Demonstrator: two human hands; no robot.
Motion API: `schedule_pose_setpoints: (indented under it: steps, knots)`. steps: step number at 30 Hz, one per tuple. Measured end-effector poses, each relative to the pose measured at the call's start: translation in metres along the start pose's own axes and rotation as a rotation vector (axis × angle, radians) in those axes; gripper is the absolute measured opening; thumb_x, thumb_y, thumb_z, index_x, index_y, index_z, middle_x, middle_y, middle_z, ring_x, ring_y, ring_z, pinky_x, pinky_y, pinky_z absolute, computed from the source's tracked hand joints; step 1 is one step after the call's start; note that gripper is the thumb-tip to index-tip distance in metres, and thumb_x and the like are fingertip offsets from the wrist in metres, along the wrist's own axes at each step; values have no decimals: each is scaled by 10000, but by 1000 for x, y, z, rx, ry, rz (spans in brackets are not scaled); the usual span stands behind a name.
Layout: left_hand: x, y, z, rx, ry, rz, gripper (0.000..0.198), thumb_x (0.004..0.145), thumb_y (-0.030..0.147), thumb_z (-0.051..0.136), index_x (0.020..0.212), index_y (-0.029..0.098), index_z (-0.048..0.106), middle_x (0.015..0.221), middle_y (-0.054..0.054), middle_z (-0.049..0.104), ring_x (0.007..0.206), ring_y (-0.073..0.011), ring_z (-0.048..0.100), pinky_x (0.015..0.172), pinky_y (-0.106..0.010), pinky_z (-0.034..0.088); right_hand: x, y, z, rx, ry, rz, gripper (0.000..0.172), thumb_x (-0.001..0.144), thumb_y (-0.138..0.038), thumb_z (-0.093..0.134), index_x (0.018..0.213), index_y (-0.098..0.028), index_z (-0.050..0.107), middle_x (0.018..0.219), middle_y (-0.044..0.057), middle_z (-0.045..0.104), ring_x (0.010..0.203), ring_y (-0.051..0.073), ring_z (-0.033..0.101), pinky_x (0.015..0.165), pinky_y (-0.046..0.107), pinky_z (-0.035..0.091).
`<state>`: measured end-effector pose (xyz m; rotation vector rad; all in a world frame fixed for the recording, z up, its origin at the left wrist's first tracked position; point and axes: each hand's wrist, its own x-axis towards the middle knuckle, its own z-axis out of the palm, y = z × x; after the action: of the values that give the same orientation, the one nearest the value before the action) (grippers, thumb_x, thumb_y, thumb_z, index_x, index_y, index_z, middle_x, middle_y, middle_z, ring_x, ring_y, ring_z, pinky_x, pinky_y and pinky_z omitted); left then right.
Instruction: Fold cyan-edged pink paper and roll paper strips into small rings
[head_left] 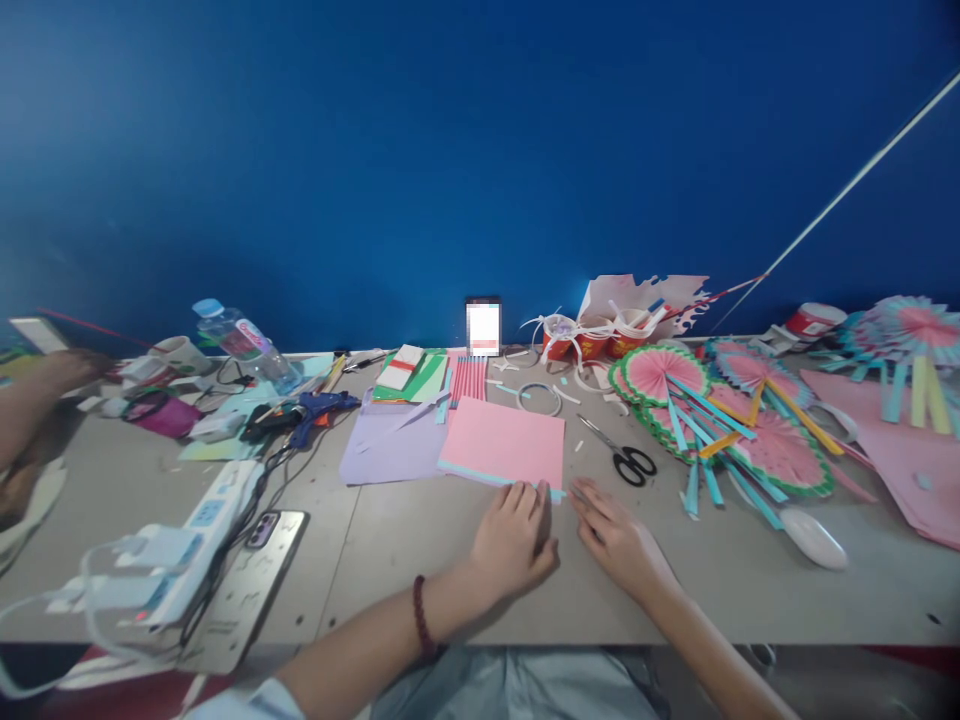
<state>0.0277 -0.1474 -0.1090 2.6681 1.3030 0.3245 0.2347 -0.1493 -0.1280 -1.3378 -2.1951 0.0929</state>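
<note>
left hand flat, empty, fingertips at pink sheet near edge | right hand loose, empty, beside its corner | scissors near

Both bare forearms reach forward from the lower edge and converge, the left hand lying palm down with fingers loosely forward, the right hand just beside it, palm down, fingers stretched toward the left.

Near strip of worktop is open for me. Far: pink sheet. Right: scissors, paper fans & spoon in the way. Left: phone + power strip w/ cables.
</note>
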Motion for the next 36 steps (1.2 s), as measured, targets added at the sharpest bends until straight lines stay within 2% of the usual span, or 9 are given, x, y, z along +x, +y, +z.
schedule_pose_setpoints:
  steps: [5, 10, 15, 25, 29, 32, 36]
  knots:
    - [3, -1, -5, -34, -7, -11, 628, 848, 398, 492, 1392, 108, 370, 1283, -152, 539, 1205, -304, 449, 1045, -457, 360, 0, -2, -1, 6, -6, 23, 430, 833, -159, 429, 1131, -299, 706, 1207, 77, 676, 1126, 269, 631, 925, 436, 562]
    - [0, 0, 4, -2, 8, 2, 605, 865, 370, 474, 1375, 59, 385, 1302, -180, 540, 1240, -308, 443, 1066, -454, 349, -1, -1, 1, -42, 17, -3, 404, 846, -155, 421, 1096, -252, 723, 1180, 107, 687, 1112, 270, 639, 917, 430, 565]
    - [-1, 0, 8, 42, 31, -1, 546, 863, 350, 476, 1334, 77, 439, 1328, -170, 537, 1260, -302, 449, 1065, -450, 362, -4, 3, 6, -76, 78, -66, 369, 852, -146, 434, 1069, -194, 729, 1165, 124, 693, 1102, 259, 646, 890, 410, 579]
    - [-4, 2, 8, 82, 176, 7, 450, 841, 272, 484, 1219, 37, 554, 1238, -198, 603, 1174, -313, 544, 980, -405, 460, -4, 2, 6, -132, 100, -105, 363, 856, -125, 424, 1040, -171, 734, 1141, 129, 701, 1086, 255, 654, 880, 400, 582]
    - [-2, -10, 10, 91, 240, 71, 348, 837, 208, 476, 1139, 81, 595, 1131, -160, 650, 1086, -296, 590, 944, -418, 473, -3, 1, 5, -87, 92, -88, 361, 857, -113, 423, 1045, -169, 727, 1148, 127, 697, 1098, 256, 647, 902, 401, 572]
    - [0, -16, 10, 70, 254, 150, 367, 844, 173, 457, 1186, 90, 563, 1194, -147, 625, 1126, -278, 565, 972, -414, 451, -4, 3, 6, -65, 79, -50, 359, 864, -127, 428, 1085, -174, 706, 1154, 118, 695, 1085, 248, 652, 907, 395, 567]
    - [2, -14, 3, -7, 164, 294, 412, 856, 180, 464, 1256, 90, 496, 1217, -145, 595, 1175, -252, 521, 996, -386, 436, -6, 6, 8, -42, 78, -21, 364, 872, -157, 445, 1160, -196, 665, 1160, 106, 692, 1059, 232, 658, 899, 380, 557]
